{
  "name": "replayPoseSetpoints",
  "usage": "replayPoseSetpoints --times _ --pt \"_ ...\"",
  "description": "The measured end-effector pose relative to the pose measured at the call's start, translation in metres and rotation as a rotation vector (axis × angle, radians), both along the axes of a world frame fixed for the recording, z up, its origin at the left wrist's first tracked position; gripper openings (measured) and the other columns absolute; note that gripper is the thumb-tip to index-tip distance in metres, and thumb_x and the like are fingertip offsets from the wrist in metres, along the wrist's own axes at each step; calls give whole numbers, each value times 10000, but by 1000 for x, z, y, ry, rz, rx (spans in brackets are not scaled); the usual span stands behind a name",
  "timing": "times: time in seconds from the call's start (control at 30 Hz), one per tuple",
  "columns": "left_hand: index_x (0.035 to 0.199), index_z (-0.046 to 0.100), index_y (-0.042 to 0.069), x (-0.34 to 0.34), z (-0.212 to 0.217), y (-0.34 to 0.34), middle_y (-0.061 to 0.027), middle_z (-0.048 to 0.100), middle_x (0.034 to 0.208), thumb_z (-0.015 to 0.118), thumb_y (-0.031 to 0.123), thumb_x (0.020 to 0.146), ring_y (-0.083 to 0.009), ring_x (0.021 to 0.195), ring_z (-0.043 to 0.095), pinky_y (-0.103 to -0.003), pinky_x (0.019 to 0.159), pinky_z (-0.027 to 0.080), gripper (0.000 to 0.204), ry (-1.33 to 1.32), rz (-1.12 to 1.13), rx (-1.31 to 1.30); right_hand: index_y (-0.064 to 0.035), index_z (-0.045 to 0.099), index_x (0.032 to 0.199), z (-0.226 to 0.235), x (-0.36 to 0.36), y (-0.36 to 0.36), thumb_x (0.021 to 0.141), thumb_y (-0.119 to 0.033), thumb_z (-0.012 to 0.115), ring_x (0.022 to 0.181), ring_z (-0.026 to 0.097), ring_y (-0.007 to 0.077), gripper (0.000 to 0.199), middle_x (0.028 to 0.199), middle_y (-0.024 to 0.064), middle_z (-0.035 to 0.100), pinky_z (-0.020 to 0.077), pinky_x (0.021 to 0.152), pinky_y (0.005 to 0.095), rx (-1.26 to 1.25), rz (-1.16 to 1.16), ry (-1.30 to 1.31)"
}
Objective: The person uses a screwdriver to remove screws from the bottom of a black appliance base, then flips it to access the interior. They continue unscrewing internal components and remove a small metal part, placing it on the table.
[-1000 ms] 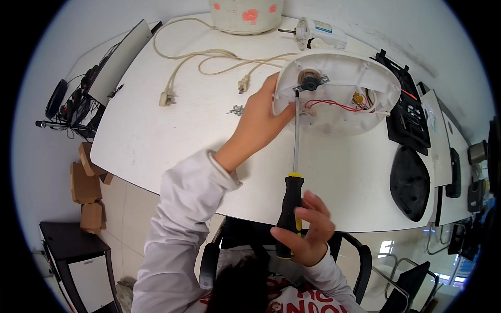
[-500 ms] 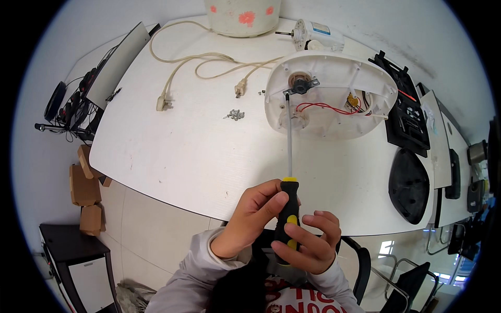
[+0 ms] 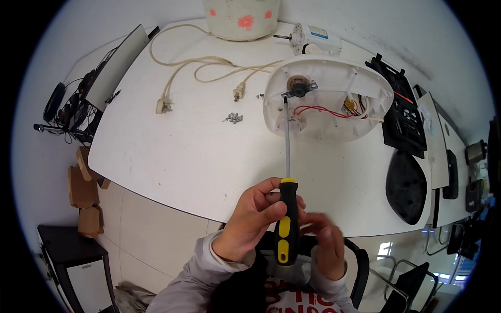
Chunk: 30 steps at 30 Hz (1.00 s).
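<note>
My left hand [image 3: 255, 211] is closed round the upper handle of a long screwdriver [image 3: 288, 219] with a black and yellow grip. Its shaft points away from me, and the tip meets one end of a small dark metal bracket [image 3: 299, 90] inside a white plastic housing [image 3: 334, 130]. Close by the right side of the handle is my right hand [image 3: 327, 242], its fingers smeared by motion; whether they touch the handle I cannot tell. Red wires [image 3: 323, 108] run across the housing's inside.
A small pile of screws [image 3: 234, 118] lies left of the housing. Beyond it are pale cords with plugs [image 3: 239, 92], a white motor [image 3: 315, 39] and a flowered tub [image 3: 242, 21]. At the right are a black tool case [image 3: 404, 120] and a black plastic cover [image 3: 406, 188].
The screwdriver handle has turned, bringing its yellow patches to face up. My right hand's fingers have come off the top of the handle and shifted to its right side.
</note>
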<state>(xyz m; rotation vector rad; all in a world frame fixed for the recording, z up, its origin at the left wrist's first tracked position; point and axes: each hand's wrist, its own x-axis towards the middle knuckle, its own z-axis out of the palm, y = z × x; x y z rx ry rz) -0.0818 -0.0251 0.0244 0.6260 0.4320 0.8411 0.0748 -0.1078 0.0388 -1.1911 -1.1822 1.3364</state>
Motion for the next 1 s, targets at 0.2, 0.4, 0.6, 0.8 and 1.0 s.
replayPoseSetpoints --times 0.2,0.4,0.6,0.8,1.0 --pt "1242 417 -12 -6 -4 0 -162 598 1073 526 214 926 -155 883 628 -214 705 503 403 -116 -150 -108 62 263 1341 -14 -9 3 942 -297 441 1110 533 380 565 1198 258 503 414 966 440 -375 400 888" --pt "1287 376 -61 -8 9 2 -201 587 1066 518 239 905 -247 972 598 -331 826 506 506 -80 -149 -162 60 304 1296 -22 -20 5 818 -211 658 947 617 339 654 1116 233 546 526 794 392 -349 214 974" --pt "1290 385 -44 -1 -2 1 -160 566 1075 529 276 892 -209 964 566 -311 858 464 531 -17 2 -27 40 341 1264 -15 -30 10 631 -279 839 681 658 253 866 937 157 589 570 567 317 -300 35 856" --pt "1205 453 -15 -4 -6 -1 -106 576 979 612 261 855 -154 902 559 -266 813 462 474 101 102 57 17 311 1298 -24 -34 13 642 -250 832 747 652 218 879 980 106 575 553 683 317 -280 71 732" --pt "1241 434 -7 -8 -2 3 -111 602 1042 579 176 893 -131 901 577 -253 822 453 419 71 104 -25 32 237 1363 -30 -29 16 761 -315 728 948 618 237 851 1141 136 519 506 841 343 -259 230 804"
